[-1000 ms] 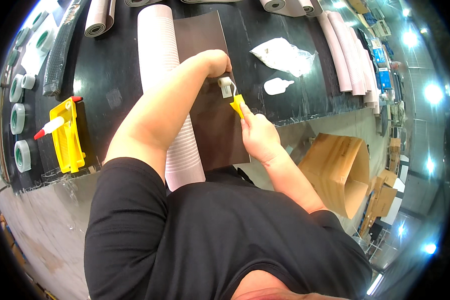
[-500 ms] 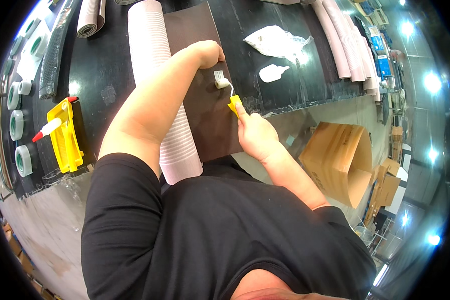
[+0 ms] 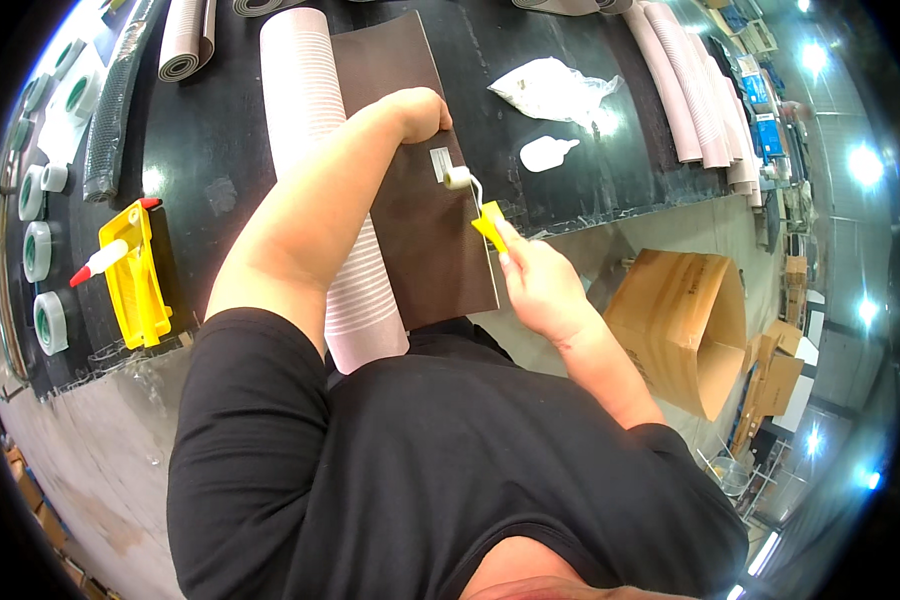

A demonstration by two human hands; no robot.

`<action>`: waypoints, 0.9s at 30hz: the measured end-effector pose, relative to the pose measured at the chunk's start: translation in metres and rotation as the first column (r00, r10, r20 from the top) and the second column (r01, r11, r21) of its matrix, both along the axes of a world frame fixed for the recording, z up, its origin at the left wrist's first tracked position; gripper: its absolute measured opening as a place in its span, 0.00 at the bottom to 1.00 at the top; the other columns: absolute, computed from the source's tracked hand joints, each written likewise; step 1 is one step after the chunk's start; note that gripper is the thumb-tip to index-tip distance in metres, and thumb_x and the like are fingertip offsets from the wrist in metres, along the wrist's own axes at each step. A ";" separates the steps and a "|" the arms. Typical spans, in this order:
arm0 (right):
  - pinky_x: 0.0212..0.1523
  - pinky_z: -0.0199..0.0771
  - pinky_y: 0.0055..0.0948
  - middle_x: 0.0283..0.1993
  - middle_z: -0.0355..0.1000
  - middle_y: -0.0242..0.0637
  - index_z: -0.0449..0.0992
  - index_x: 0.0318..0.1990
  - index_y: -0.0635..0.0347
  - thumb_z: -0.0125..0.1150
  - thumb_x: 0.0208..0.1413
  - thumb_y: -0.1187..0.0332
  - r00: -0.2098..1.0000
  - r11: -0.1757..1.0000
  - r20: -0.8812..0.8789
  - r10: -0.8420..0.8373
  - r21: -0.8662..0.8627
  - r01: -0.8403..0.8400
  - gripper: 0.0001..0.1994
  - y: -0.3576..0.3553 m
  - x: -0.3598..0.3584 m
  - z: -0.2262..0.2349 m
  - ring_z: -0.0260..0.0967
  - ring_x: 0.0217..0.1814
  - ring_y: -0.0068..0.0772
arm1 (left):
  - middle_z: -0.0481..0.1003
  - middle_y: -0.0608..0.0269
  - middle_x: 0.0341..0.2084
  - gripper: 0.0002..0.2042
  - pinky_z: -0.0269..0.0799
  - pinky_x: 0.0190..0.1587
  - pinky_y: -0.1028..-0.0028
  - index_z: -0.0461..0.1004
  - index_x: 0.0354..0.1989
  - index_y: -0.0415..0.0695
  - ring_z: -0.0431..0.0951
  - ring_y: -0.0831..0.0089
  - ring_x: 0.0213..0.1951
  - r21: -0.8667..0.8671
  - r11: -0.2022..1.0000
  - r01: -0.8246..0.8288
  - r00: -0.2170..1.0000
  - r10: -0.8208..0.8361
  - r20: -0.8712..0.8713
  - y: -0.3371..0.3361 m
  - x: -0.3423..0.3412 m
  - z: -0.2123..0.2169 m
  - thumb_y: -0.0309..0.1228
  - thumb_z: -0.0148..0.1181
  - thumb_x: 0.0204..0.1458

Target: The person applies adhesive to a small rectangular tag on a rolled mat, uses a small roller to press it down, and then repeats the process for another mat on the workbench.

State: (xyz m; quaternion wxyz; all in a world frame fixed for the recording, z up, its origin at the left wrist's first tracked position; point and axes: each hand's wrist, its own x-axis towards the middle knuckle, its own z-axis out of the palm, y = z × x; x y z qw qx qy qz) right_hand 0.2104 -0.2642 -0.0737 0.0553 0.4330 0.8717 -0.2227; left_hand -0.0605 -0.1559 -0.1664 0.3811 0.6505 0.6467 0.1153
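A brown mat (image 3: 425, 250) lies partly unrolled on the black table (image 3: 195, 130), with its pink ribbed roll (image 3: 302, 85) along the left side. My left hand (image 3: 422, 112) is closed at the mat's right edge, its fingertips mostly hidden, and that forearm crosses over the roll. In my right hand (image 3: 548, 288) is the yellow handle of a small paint roller (image 3: 489, 226). Its pale roller head is at the mat's right edge, beside a small whitish label (image 3: 440, 164); whether it touches the surface I cannot tell.
A yellow roller tray (image 3: 135, 285) with a red-tipped white bottle (image 3: 100, 262) lies at left, near several tape rolls (image 3: 50, 322). Right of the mat lie a plastic bag (image 3: 550, 88) and a white squeeze bottle (image 3: 548, 153). An open cardboard box (image 3: 660, 320) stands off the table's near edge.
The paint roller has moved right, away from the label to the mat's edge, and my right hand has shifted right and nearer to me. My left hand stays at the edge.
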 end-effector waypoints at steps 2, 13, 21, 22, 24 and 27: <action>0.39 0.71 0.45 0.32 0.71 0.49 0.65 0.64 0.54 0.50 0.61 0.67 1.000 1.000 -0.003 -0.004 0.028 0.004 0.22 0.004 -0.008 -0.009 0.70 0.35 0.51 | 0.80 0.55 0.45 0.18 0.72 0.53 0.69 0.81 0.46 0.46 0.78 0.61 0.48 -0.004 1.000 -0.007 1.000 0.007 -0.001 0.001 0.000 -0.004 0.20 0.48 0.51; 0.34 0.73 0.47 0.29 0.70 0.49 0.65 0.63 0.51 0.50 0.61 0.64 0.997 0.979 0.082 0.002 0.201 -0.018 0.22 0.031 -0.036 -0.057 0.71 0.30 0.53 | 0.80 0.55 0.43 0.20 0.72 0.51 0.70 0.81 0.45 0.44 0.79 0.62 0.45 0.017 1.000 0.014 1.000 -0.014 0.003 0.003 -0.001 -0.002 0.18 0.46 0.49; 0.34 0.72 0.48 0.29 0.70 0.49 0.66 0.63 0.51 0.50 0.61 0.64 1.000 0.989 -0.001 0.030 0.145 -0.030 0.22 0.018 -0.023 -0.041 0.70 0.31 0.54 | 0.80 0.56 0.44 0.21 0.72 0.52 0.70 0.81 0.46 0.46 0.79 0.61 0.47 0.024 0.999 -0.027 1.000 0.027 0.012 -0.001 0.000 0.001 0.18 0.46 0.48; 0.34 0.72 0.48 0.29 0.70 0.49 0.66 0.63 0.51 0.50 0.61 0.64 0.999 0.995 0.029 0.021 0.098 -0.023 0.22 0.014 -0.020 -0.038 0.71 0.31 0.53 | 0.80 0.57 0.45 0.21 0.72 0.52 0.69 0.81 0.46 0.46 0.78 0.61 0.48 0.002 1.000 0.000 1.000 0.000 0.012 0.002 -0.001 0.002 0.17 0.45 0.48; 0.35 0.72 0.47 0.30 0.70 0.50 0.65 0.64 0.49 0.47 0.63 0.63 0.995 0.995 0.095 0.024 0.093 -0.033 0.21 0.007 -0.020 -0.038 0.71 0.32 0.53 | 0.80 0.57 0.45 0.21 0.72 0.53 0.69 0.81 0.46 0.45 0.78 0.61 0.49 -0.010 1.000 0.017 1.000 -0.017 -0.006 0.004 -0.003 -0.001 0.17 0.45 0.48; 0.36 0.73 0.47 0.32 0.71 0.51 0.64 0.65 0.47 0.43 0.64 0.62 0.983 0.996 0.179 0.032 0.075 -0.046 0.22 0.003 -0.017 -0.033 0.72 0.34 0.52 | 0.80 0.56 0.45 0.21 0.72 0.53 0.70 0.81 0.47 0.45 0.78 0.62 0.49 -0.034 0.999 0.024 1.000 -0.024 -0.004 0.004 -0.001 -0.002 0.17 0.45 0.48</action>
